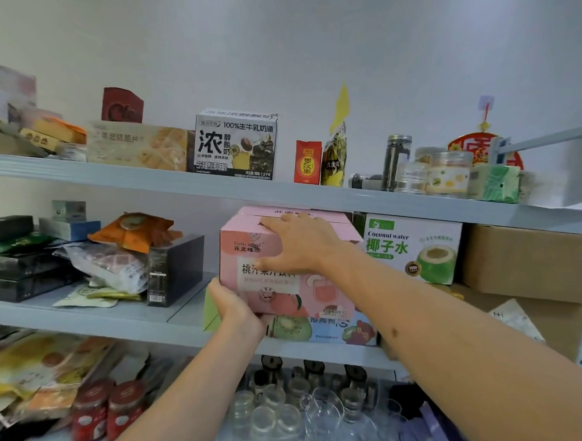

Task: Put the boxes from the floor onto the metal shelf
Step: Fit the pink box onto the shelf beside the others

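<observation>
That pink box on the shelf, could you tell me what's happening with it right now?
A person is setting the pink box onto the middle level of the metal shelf, on top of a kiwi-printed box. The left hand grips its lower left corner, while the right hand lies spread over its top front edge. It sits just left of a coconut water box, and its front appears to overhang the box below.

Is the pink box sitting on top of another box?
Yes, the pink box rests on the kiwi box on the middle shelf.
</observation>
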